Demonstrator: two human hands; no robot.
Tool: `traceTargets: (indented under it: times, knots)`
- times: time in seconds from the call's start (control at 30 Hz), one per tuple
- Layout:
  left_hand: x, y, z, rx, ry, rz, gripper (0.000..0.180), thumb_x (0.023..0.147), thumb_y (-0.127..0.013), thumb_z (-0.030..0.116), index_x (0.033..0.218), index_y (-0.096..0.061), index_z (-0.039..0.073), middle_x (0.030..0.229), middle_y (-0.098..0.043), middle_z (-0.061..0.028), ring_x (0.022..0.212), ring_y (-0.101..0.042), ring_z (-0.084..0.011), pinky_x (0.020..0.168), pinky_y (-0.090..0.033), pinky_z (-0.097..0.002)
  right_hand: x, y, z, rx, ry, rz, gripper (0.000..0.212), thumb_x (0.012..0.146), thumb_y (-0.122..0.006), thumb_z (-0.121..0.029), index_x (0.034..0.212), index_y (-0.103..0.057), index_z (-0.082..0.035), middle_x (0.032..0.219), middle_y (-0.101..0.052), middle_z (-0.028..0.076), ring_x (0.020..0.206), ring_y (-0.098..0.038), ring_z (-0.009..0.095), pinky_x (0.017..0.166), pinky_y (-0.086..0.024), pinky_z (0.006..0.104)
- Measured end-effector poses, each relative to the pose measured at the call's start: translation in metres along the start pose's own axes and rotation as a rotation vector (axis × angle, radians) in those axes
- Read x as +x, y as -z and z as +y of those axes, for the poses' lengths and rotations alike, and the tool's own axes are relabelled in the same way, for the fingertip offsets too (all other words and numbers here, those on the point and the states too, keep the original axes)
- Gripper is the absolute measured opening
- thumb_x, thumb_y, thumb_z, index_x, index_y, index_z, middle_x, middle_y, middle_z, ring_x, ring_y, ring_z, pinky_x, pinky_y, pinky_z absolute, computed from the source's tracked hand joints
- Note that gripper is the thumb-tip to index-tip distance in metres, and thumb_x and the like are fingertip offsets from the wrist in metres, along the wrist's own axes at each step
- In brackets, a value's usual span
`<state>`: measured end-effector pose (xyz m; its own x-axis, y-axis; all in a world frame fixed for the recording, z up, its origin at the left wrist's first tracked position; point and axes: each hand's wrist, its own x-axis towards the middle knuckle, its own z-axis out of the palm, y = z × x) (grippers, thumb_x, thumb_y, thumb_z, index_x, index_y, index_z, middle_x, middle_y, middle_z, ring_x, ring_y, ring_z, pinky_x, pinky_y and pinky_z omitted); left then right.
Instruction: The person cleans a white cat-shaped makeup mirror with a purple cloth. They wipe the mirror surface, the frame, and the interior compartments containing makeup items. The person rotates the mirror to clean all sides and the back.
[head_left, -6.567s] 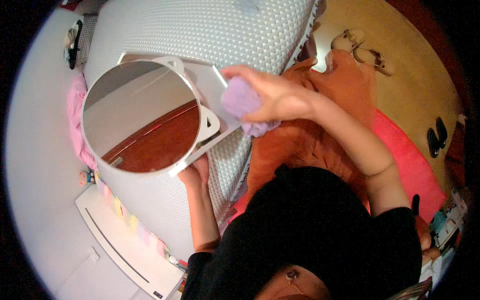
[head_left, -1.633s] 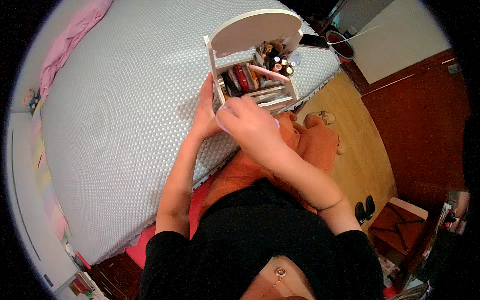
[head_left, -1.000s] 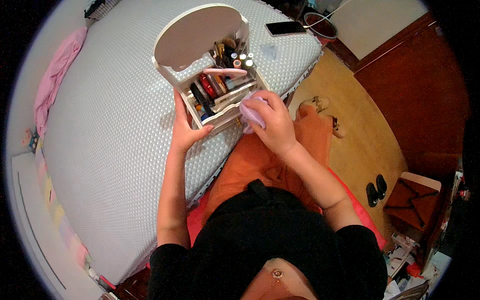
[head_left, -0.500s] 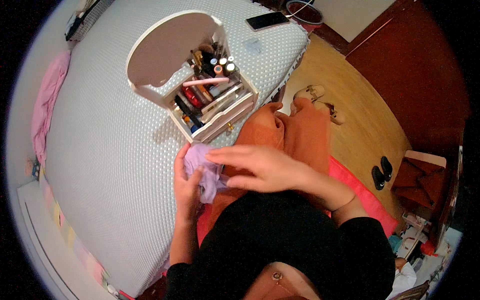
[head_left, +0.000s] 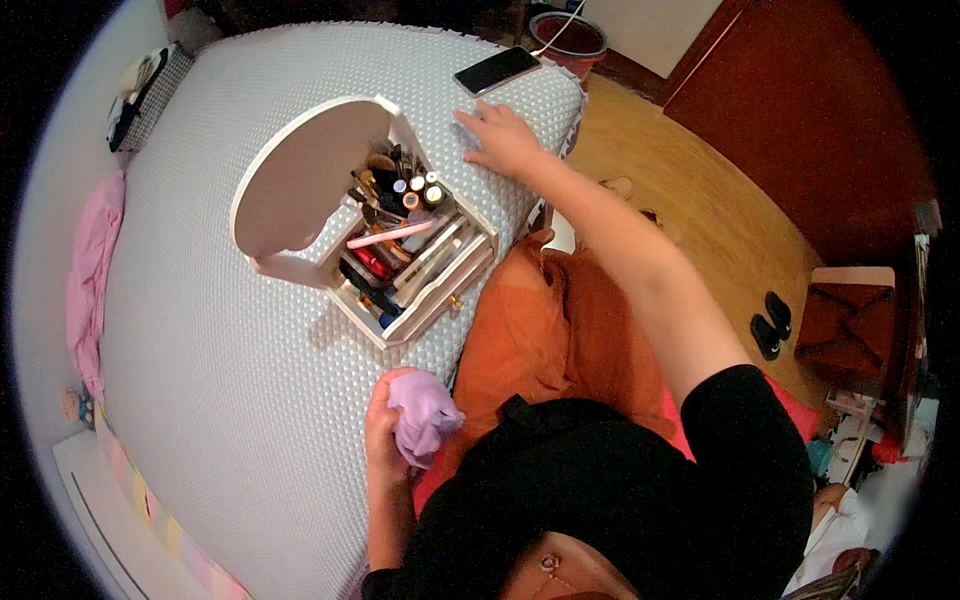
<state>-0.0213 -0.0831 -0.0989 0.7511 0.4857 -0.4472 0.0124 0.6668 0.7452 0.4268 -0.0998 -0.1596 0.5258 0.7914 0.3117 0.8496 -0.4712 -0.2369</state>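
My left hand (head_left: 381, 428) is closed around a bunched lavender cloth (head_left: 427, 418), close to my body. Out over the bed's far right part reaches my right hand (head_left: 500, 140), its fingers spread and nothing visibly gripped. Beneath those fingers lies a small pale bluish thing, mostly covered; its kind is unclear. A white makeup organizer (head_left: 432, 318) with an oval mirror (head_left: 300, 190) stands on the bed between my hands. Brushes (head_left: 380, 165), capped bottles (head_left: 417, 190) and a pink stick-like item (head_left: 390, 235) fill it.
Just beyond my right hand a black-screened phone (head_left: 497, 71) lies on the quilted bed cover (head_left: 230, 400), a white cable at its end. A bucket (head_left: 568, 38) stands past the bed's corner. Black slippers (head_left: 770, 326) rest on the wooden floor (head_left: 720, 225).
My right hand has left the lavender cloth and stretched forward to near the phone, fingers spreading. The left hand keeps the cloth, now more bunched. The view has shifted.
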Motion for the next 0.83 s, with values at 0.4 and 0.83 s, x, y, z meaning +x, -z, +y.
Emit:
traceTargets:
  times: [0.4, 0.83]
  knots:
    - [0.033, -0.036, 0.000, 0.086, 0.203, -0.446, 0.064, 0.066, -0.050, 0.011, 0.129, -0.054, -0.002, 0.123, -0.063, -0.0212, 0.113, -0.064, -0.0335, 0.102, -0.052, -0.0458, -0.050, 0.017, 0.014, 0.523, -0.390, 0.308, 0.017, 0.090, -0.062, -0.015, 0.089, -0.069, 0.000, 0.083, -0.068, 0.015, 0.073, -0.070, 0.030, 0.069, -0.056, 0.0423]
    - [0.057, -0.193, -0.047, 0.132, 0.749, -0.862, 0.093, 0.095, -0.027, 0.081, 0.132, -0.055, -0.001, 0.063, -0.059, -0.0096, 0.051, -0.055, -0.0244, 0.052, -0.048, -0.0346, -0.358, 0.204, -0.048, 0.209, 0.108, 0.441, 0.028, 0.087, -0.069, -0.013, 0.115, -0.064, -0.008, 0.128, -0.061, 0.014, 0.122, -0.058, 0.034, 0.105, -0.047, 0.0428]
